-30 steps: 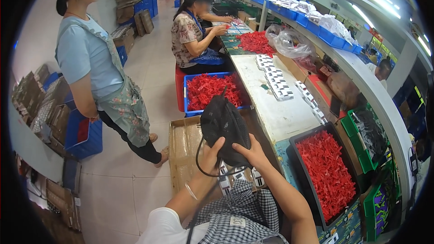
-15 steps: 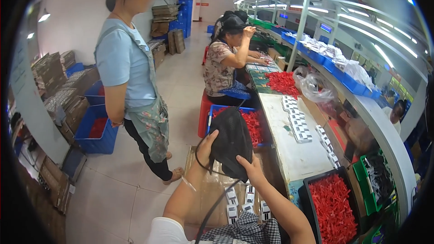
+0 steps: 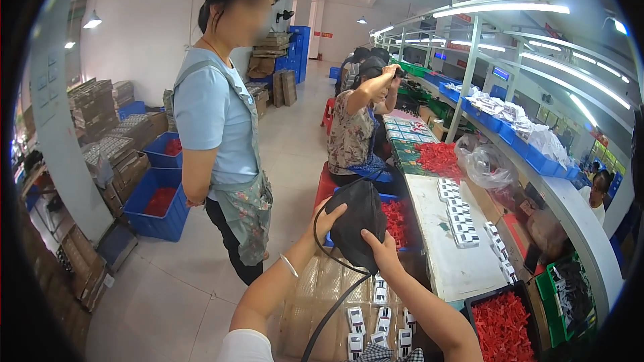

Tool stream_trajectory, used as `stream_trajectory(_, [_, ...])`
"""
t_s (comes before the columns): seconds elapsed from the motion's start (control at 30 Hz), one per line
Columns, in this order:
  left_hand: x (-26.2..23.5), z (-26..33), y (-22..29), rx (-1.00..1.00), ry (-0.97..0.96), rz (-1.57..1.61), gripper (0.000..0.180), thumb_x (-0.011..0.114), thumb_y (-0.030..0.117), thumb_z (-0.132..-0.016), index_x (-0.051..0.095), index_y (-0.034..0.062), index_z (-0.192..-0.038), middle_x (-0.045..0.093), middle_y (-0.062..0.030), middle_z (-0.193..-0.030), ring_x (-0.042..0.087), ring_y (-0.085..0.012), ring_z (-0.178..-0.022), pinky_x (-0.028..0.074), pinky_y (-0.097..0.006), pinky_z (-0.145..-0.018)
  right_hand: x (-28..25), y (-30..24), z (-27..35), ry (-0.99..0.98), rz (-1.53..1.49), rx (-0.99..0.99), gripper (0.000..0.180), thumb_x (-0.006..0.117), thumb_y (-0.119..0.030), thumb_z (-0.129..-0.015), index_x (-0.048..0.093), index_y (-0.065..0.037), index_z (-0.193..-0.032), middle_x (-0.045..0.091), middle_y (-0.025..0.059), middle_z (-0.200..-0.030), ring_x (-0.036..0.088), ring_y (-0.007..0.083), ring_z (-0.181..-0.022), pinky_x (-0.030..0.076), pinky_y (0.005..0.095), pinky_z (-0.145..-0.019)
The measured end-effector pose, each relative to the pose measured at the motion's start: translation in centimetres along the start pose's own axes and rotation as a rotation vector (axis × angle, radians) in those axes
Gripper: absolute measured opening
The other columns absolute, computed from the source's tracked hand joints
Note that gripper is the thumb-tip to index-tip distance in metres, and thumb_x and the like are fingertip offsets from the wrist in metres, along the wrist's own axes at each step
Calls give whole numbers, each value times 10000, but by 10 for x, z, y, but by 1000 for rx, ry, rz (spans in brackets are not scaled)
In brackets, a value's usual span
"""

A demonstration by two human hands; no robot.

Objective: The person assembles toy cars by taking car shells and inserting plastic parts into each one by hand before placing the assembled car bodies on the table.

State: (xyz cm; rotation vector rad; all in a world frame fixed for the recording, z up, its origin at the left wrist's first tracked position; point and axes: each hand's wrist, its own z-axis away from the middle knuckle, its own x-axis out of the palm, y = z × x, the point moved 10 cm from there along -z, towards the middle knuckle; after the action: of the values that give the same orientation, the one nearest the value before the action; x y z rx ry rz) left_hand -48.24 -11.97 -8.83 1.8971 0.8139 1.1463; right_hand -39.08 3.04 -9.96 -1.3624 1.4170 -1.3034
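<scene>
A soft black cap (image 3: 357,226) with a black cable (image 3: 332,318) trailing down from it is held up before me, above the work surface. My left hand (image 3: 327,221) grips its left edge, thumb on top. From the right, my right hand (image 3: 380,252) pinches its lower right edge with the thumb over the fabric. Below my forearms lies a brown cardboard sheet (image 3: 305,295) bearing several small white toy cars (image 3: 382,320). A bit of checked cloth (image 3: 396,355) shows at the lower edge.
A black bin of red parts (image 3: 503,325) stands at right, near a green crate (image 3: 550,295). White toy cars (image 3: 459,218) line the bench (image 3: 436,234). A person in light blue (image 3: 225,114) stands at left; another (image 3: 355,121) sits ahead. Blue tubs (image 3: 157,218) stand on the floor.
The view has shifted, so the standing person and bench appear farther right. Both hands still hold the cap. The seated person now has both hands raised to the head.
</scene>
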Motion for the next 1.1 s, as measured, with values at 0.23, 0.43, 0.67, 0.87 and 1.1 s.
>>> stream_trajectory(0.23, [-24,-11,-21,-33,82,3,516,647,146,-879,432,-51,-1305,622,-150,-1131,621,-194,-994,502,-293,-877,5,12,-12,-18,17,48,443,687,-224,-851,537,44,-1170,640,133,-1050,636,190,-915,511,296,-799])
stream_trajectory(0.43, [-18,4,-42,-79,72,123,532,643,117,-876,407,-62,-1317,619,-161,-1128,633,-205,-968,524,-302,-847,-6,19,6,10,19,101,454,692,-231,-847,542,46,-1173,644,134,-1056,642,194,-908,511,299,-808])
stream_trajectory(0.67, [0,41,-64,-115,81,117,552,653,116,-871,393,-67,-1323,596,-161,-1155,609,-211,-1013,513,-305,-875,-29,26,48,34,36,162,517,712,-270,-830,548,50,-1201,631,133,-1112,598,204,-1006,461,313,-882])
stream_trajectory(0.87, [9,83,-47,-194,138,30,473,671,152,-866,496,-52,-1255,618,-127,-1133,608,-197,-1008,495,-301,-890,-27,38,79,6,17,247,617,731,-306,-827,495,48,-1275,610,151,-1170,582,227,-1062,447,340,-945])
stream_trajectory(1.1, [-40,136,-92,-306,101,52,523,608,72,-897,390,-29,-1362,542,-127,-1250,569,-194,-1093,481,-306,-924,-2,116,131,-34,-25,380,678,718,-289,-826,421,79,-1311,570,210,-1225,546,263,-1149,413,341,-989])
